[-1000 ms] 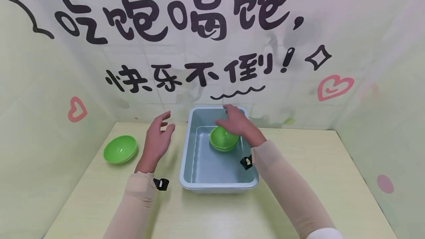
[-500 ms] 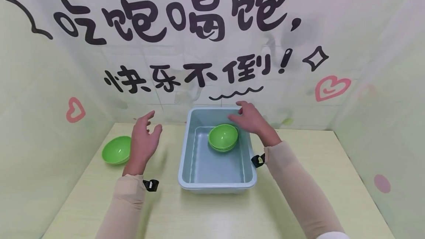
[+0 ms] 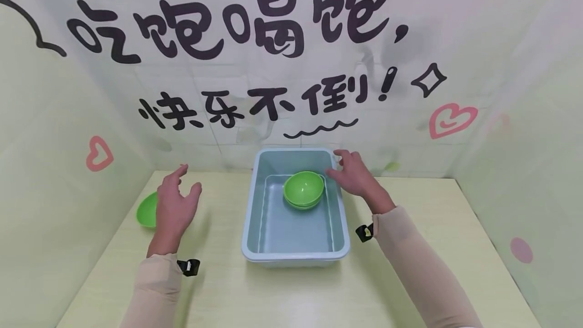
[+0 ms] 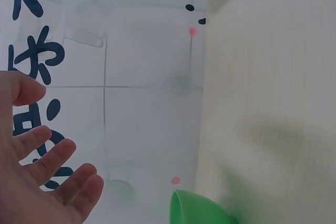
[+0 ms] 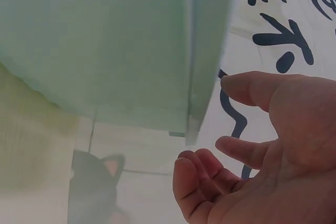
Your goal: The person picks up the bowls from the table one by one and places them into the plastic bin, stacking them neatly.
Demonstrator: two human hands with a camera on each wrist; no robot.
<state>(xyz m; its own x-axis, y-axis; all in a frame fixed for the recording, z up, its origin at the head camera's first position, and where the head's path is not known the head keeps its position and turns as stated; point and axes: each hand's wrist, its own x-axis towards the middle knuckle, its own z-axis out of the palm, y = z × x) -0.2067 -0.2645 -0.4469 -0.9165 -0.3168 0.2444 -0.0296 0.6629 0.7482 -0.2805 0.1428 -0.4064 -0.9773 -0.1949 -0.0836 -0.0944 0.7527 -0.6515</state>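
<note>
Over the table's left part, the left hand (image 3: 175, 209) hangs with fingers parted and holds nothing; it covers part of a green bowl (image 3: 147, 210). That bowl (image 4: 197, 208) shows at the bottom of the left wrist view, apart from the fingers (image 4: 55, 161). Two green bowls (image 3: 303, 188), one nested in the other, sit inside the light blue bin (image 3: 296, 255), towards its back right. Beside the bin's right back rim is the right hand (image 3: 357, 175), empty, its fingers loosely bent. In the right wrist view the hand (image 5: 278, 150) is close to the bin's outer wall (image 5: 105, 40).
A pale wooden table (image 3: 291, 297) carries the bin and the left bowl. Behind it hangs a white sheet (image 3: 218, 75) with black writing and pink hearts, and pale sheets (image 3: 524, 166) flank both sides.
The left hand has moved left, from beside the bin to over the left bowl. The right hand has moved right, from above the nested bowls to the bin's right rim.
</note>
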